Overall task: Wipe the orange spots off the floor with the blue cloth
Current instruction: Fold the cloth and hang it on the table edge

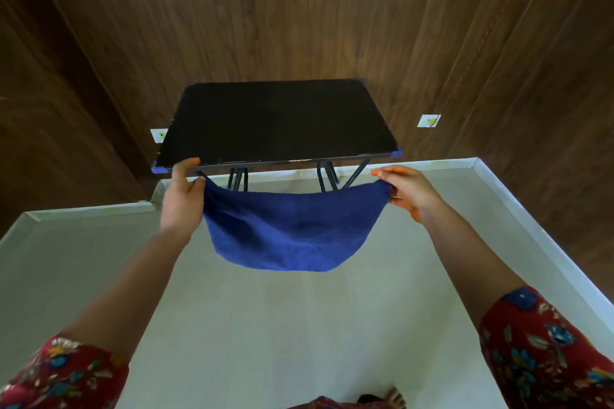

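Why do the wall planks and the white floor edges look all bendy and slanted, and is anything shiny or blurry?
Head view: the wide-angle lens fans the wooden wall planks outward and slants the white floor edge; light is soft, with no hard shadows or glare on the pale floor; the blue cloth and both hands look fairly sharp; the black tabletop is too dark for detail.

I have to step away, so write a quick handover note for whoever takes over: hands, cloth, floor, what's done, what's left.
Left hand pinches one top corner of the blue cloth; right hand pinches the other.
The cloth hangs spread between them in the air, in front of the black table, not touching the floor.
No orange spots show on the visible floor.
Done: cloth picked up.
Left: find any spots and wipe them.
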Demonstrator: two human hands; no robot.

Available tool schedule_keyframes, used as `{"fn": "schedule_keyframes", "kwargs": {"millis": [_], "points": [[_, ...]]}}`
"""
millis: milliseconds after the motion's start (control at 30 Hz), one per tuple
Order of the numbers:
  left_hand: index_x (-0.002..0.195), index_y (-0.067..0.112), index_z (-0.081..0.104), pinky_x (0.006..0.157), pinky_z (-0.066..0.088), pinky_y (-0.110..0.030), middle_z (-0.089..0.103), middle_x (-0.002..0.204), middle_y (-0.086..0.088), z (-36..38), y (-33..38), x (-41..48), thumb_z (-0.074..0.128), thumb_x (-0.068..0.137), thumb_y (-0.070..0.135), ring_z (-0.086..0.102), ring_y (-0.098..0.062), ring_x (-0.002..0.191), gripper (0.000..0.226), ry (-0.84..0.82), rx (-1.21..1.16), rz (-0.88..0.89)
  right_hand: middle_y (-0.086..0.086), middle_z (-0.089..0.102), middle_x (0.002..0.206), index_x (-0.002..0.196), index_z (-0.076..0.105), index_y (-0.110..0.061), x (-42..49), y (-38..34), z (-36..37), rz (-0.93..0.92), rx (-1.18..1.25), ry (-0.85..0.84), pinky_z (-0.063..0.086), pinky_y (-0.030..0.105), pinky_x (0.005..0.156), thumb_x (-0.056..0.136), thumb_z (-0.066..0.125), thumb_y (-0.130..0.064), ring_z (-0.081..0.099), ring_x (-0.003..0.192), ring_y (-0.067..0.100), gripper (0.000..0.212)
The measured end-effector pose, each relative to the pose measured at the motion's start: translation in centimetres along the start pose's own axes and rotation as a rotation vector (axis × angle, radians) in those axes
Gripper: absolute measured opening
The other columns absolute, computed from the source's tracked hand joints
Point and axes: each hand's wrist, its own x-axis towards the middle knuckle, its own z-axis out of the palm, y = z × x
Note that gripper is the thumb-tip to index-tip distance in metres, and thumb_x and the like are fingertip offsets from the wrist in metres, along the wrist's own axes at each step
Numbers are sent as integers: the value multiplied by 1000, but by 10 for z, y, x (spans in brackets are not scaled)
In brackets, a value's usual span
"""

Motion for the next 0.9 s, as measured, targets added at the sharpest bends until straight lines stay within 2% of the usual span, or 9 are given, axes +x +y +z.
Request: {"fn": "schedule_keyframes", "kwargs": {"millis": [100,200,367,467,567,667,700,800,900], "points": [[113,21,66,96,44,-37,63,121,-10,-12,1,15,48,99,15,56,-26,113,24,-189,-114,-100,1,70,106,104,71,-18,-6,-14,-2,-126,-104,-122,51,23,76,88,70,-22,64,98,15,17],[120,22,64,101,44,-36,63,117,-3,-30,8,27,76,80,17,56,-22,111,43,-430,162,-55,-2,66,108,117,66,-18,-1,-23,-1,-270,-607,-189,51,27,82,74,83,-17,62,95,15,46],[89,7,67,65,41,-28,61,75,-7,-31,29,40,69,85,14,58,-25,74,8,-469,633,182,7,67,108,111,71,-12,13,-35,3,-395,-1040,-31,49,31,80,83,74,-20,58,89,19,29],[85,8,65,67,43,-25,64,76,-3,-41,42,51,64,89,11,61,-22,76,5,-530,304,97,0,59,118,115,69,-10,24,-50,-22,-308,-810,-144,48,36,96,79,79,-21,57,108,19,39],[98,24,65,71,48,-23,73,88,8,-42,48,52,55,95,18,68,-8,81,12,-428,-202,-47,6,70,115,110,68,-14,26,-63,-34,-165,-25,-349,51,34,93,65,83,-23,67,103,19,48],[104,27,62,80,54,-36,70,107,-3,-13,24,49,58,92,31,69,-19,91,13,-459,-249,-220,7,66,117,115,62,-16,44,-44,10,83,443,-125,44,35,97,84,68,-36,59,115,24,37],[101,26,61,80,55,-40,69,106,-7,0,13,47,60,91,31,69,-22,89,12,-474,-214,-306,7,66,116,114,61,-17,50,-30,23,183,418,10,39,36,100,96,56,-34,56,118,24,26],[99,19,60,84,52,-42,65,93,-5,29,-9,47,51,99,24,62,-22,84,10,-403,-177,-424,2,74,93,110,68,-16,63,14,32,257,149,-174,48,37,90,99,52,-34,65,100,22,26],[109,12,57,86,38,-33,59,106,-11,46,-22,65,38,104,22,52,-23,95,22,-261,-34,-426,8,73,105,111,68,-11,87,22,27,302,81,-233,51,41,94,98,55,-35,65,102,24,31]]}}
